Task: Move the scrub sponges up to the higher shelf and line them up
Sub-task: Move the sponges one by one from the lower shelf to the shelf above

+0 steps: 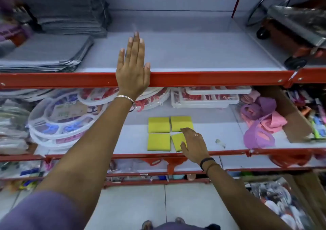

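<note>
Several yellow scrub sponges lie in a square block on the lower shelf [229, 152]: far left sponge [158, 124], far right sponge [180, 123], near left sponge [158, 142], near right sponge [178, 140]. My right hand [193, 146] rests on the near right sponge, which is turned askew; the fingers are spread and not closed around it. My left hand [132, 65] lies flat and open on the higher shelf [194, 53], with the palm over its red front rail. No sponge is on the higher shelf.
Folded grey cloths [47, 53] fill the higher shelf's left; a wheeled red cart [296, 35] stands at its right. On the lower shelf, round plastic trays [60, 117] sit left, white boxes [208, 97] behind, pink and purple cloth items [261, 124] right.
</note>
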`<action>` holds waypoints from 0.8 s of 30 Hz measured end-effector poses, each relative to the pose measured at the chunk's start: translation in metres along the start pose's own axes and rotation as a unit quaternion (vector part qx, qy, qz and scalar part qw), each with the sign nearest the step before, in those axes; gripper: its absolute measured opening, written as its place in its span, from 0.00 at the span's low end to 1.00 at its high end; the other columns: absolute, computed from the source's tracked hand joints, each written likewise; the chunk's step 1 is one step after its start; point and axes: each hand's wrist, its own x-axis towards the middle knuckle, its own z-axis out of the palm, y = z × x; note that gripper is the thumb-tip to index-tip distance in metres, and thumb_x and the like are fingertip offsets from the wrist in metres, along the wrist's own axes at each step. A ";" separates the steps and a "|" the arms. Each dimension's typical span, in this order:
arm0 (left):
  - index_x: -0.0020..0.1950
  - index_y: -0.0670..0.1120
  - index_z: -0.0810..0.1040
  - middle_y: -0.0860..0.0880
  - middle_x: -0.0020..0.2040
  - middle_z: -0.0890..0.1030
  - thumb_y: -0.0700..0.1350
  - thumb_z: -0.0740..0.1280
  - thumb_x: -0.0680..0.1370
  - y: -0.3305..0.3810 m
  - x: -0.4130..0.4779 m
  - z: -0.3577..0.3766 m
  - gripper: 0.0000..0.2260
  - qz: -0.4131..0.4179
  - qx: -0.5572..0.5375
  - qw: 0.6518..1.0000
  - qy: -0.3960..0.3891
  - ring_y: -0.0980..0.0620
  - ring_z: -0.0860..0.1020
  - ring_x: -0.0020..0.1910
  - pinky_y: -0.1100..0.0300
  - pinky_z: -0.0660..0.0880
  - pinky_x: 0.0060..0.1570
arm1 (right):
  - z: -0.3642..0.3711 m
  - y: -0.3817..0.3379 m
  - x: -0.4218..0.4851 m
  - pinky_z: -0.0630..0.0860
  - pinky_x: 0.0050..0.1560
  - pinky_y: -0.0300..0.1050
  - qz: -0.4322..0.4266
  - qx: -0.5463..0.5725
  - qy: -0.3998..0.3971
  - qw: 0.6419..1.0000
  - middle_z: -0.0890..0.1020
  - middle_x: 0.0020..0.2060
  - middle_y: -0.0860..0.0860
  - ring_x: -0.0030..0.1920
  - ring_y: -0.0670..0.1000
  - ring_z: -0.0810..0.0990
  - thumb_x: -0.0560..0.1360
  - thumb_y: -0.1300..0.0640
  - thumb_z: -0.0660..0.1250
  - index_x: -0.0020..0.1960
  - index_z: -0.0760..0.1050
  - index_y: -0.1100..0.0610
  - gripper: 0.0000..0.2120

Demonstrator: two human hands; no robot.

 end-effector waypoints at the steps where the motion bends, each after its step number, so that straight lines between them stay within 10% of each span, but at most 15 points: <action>1: 0.75 0.39 0.58 0.40 0.74 0.62 0.48 0.52 0.79 0.001 0.001 0.000 0.25 -0.008 0.002 1.000 0.008 0.45 0.59 0.74 0.57 0.42 0.74 | 0.002 0.003 0.003 0.64 0.69 0.52 0.008 -0.013 -0.049 0.999 0.67 0.72 0.56 0.72 0.57 0.66 0.72 0.58 0.61 0.73 0.62 0.59 0.29; 6: 0.74 0.39 0.60 0.40 0.73 0.65 0.48 0.51 0.79 0.001 0.000 0.004 0.24 0.001 0.025 0.999 0.031 0.45 0.62 0.73 0.56 0.46 0.74 | 0.013 0.008 0.018 0.63 0.69 0.53 0.037 -0.101 -0.190 0.976 0.57 0.76 0.52 0.73 0.58 0.60 0.71 0.60 0.65 0.76 0.53 0.56 0.36; 12: 0.73 0.39 0.60 0.40 0.73 0.65 0.47 0.51 0.79 0.000 -0.001 0.006 0.24 -0.003 0.031 0.999 0.037 0.45 0.62 0.73 0.57 0.46 0.75 | 0.003 0.004 0.033 0.64 0.65 0.52 0.013 -0.180 -0.200 0.963 0.68 0.69 0.54 0.69 0.58 0.64 0.70 0.53 0.70 0.73 0.59 0.56 0.35; 24: 0.74 0.39 0.59 0.40 0.73 0.64 0.47 0.51 0.79 0.000 -0.002 0.003 0.25 -0.010 0.026 0.999 0.030 0.45 0.61 0.74 0.58 0.46 0.75 | -0.172 -0.089 0.008 0.69 0.46 0.45 0.025 -0.010 0.028 0.999 0.74 0.54 0.49 0.56 0.54 0.74 0.62 0.37 0.72 0.61 0.67 0.54 0.35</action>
